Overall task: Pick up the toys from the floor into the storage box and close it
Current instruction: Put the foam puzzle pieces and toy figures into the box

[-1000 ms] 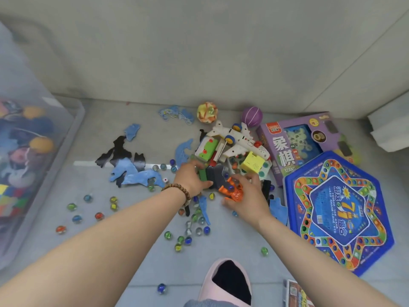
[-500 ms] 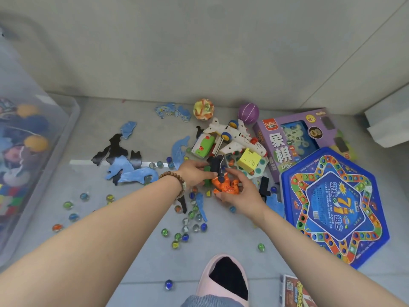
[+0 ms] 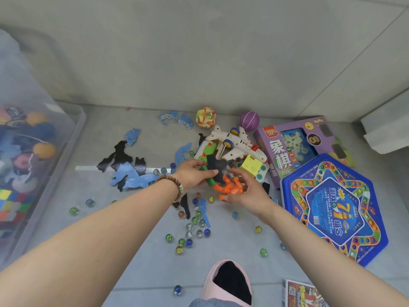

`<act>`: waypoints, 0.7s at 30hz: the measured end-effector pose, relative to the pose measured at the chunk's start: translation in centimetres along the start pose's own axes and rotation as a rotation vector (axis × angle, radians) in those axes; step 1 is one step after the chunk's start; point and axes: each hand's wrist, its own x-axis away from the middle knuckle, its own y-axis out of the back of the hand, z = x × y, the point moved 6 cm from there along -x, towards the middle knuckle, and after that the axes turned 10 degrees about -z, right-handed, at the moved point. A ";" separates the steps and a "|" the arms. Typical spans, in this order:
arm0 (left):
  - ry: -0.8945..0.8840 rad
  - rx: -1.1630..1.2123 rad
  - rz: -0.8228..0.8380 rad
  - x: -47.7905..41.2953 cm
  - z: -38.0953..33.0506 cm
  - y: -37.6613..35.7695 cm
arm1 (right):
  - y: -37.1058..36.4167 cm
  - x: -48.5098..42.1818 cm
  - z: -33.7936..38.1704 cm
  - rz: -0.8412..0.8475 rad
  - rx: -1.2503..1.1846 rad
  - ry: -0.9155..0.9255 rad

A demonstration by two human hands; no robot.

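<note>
Toys lie scattered on the grey floor. My left hand (image 3: 194, 175) grips a green toy with a dark grey piece (image 3: 215, 168) on top of it. My right hand (image 3: 247, 190) curls round an orange toy (image 3: 230, 188), lifted a little off the floor. Just behind them sit a white toy plane (image 3: 234, 144), a yellow block (image 3: 251, 166), a patterned ball (image 3: 205, 117) and a purple ball (image 3: 249, 120). The clear storage box (image 3: 55, 156) stands at the left, holding several toys. Several glass marbles (image 3: 190, 229) are spread below my hands.
Blue and black puzzle pieces (image 3: 130, 171) lie left of the pile. A purple game box (image 3: 294, 149) and a blue hexagonal game board (image 3: 334, 207) lie at the right. A pink slipper (image 3: 228, 282) is at the bottom, a booklet (image 3: 305, 293) beside it. A wall runs behind.
Both hands have closed on the toys and raised them slightly; the dark grey piece now stands up between them. The orange toy has shifted a little toward me.
</note>
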 end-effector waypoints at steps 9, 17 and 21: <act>-0.126 -0.046 -0.053 5.1 -5.8 6.9 | 1.0 0.9 5.6 -0.221 -0.119 0.036; -0.293 0.039 -0.235 13.9 -12.4 22.7 | -2.7 5.4 22.4 -0.095 -0.216 0.219; -0.275 0.079 -0.423 17.8 -10.6 34.4 | -9.9 8.4 30.2 0.093 -0.208 0.296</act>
